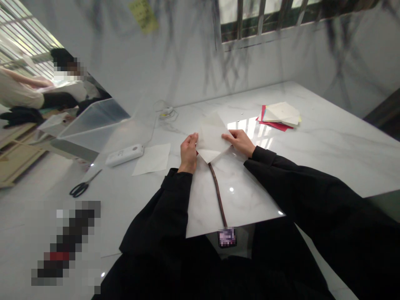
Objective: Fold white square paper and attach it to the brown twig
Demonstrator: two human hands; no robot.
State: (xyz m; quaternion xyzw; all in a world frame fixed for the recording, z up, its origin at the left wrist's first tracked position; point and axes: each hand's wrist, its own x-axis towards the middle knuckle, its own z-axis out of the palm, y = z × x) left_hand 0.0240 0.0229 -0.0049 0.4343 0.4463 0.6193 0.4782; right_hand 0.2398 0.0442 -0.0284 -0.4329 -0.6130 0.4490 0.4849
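Note:
A sheet of whitish paper (214,135) is held up above the table between my two hands, with one corner pointing toward me and a crease near that lower corner. My left hand (188,152) grips its left edge, thumb on top. At the right edge, my right hand (240,141) pinches it between thumb and fingers. A bit of red shows beside my left fingers, but I cannot make out what it is. Below the paper, a dark brown cord (218,191) runs down past the table's front edge to a small blurred-out tag.
On the white marbled table (328,137) lie a stack of coloured and cream papers (281,114), a loose white sheet (152,159), a white power strip (125,155) and black-handled scissors (81,188). A clear plastic bin (93,121) stands left. Another person (28,91) sits beyond it.

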